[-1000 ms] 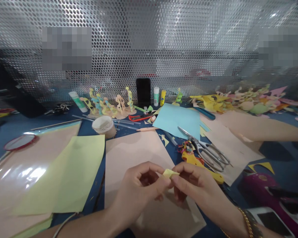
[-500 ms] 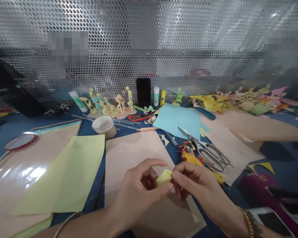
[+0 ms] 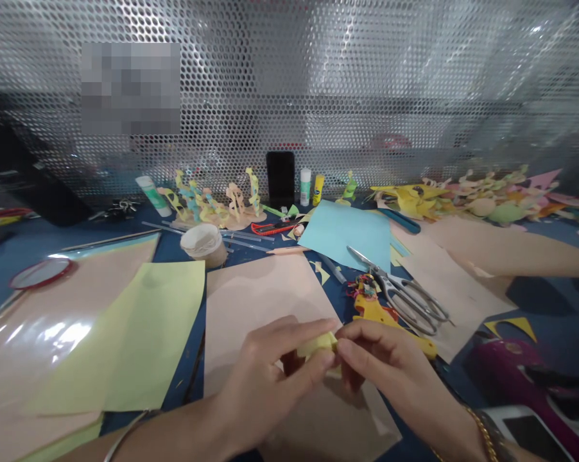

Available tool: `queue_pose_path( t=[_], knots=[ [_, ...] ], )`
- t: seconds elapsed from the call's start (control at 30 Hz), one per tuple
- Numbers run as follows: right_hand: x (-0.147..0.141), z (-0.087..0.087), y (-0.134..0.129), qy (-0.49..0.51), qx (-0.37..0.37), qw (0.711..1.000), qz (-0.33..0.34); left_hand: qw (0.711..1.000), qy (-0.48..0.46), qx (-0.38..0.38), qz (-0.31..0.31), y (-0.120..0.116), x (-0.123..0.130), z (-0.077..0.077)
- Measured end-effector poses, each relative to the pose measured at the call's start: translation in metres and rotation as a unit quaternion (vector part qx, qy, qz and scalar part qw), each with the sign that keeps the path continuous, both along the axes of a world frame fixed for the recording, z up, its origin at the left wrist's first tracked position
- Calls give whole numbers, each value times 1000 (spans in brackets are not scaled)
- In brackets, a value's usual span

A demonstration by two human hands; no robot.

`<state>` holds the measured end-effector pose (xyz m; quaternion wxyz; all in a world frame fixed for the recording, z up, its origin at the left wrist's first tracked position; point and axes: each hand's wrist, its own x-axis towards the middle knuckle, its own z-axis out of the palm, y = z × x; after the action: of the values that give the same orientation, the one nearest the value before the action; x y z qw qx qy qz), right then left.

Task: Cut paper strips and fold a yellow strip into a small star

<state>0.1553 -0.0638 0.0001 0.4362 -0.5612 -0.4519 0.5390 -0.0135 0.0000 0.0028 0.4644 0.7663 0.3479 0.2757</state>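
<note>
With its forefinger now lowered over the small yellow paper piece (image 3: 318, 344), the left hand (image 3: 263, 369) pinches it against the thumb while the right hand (image 3: 393, 369) grips its end, so both grips steady the folded piece above the pale pink sheet (image 3: 255, 292) on the tabletop (image 3: 189, 343).

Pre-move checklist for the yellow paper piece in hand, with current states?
1. Left hand grip on yellow paper piece: ok, between thumb and fingers.
2. Right hand at its edge: ok, fingertips there.
3. Fold lines aligned: cannot tell, fingers cover much of it.
4. Scissors away from hands: ok, beyond the right hand.
5. Peach sheet under hands free of tools: not ok, pencil at its far edge.
</note>
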Motion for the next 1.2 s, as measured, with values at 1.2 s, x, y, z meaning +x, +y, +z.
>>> queue_pose_path(
  t=[1.2],
  knots=[
    [0,2,4,-5,23,999,-31,950,-82,-299,23,1,7,4]
  ],
)
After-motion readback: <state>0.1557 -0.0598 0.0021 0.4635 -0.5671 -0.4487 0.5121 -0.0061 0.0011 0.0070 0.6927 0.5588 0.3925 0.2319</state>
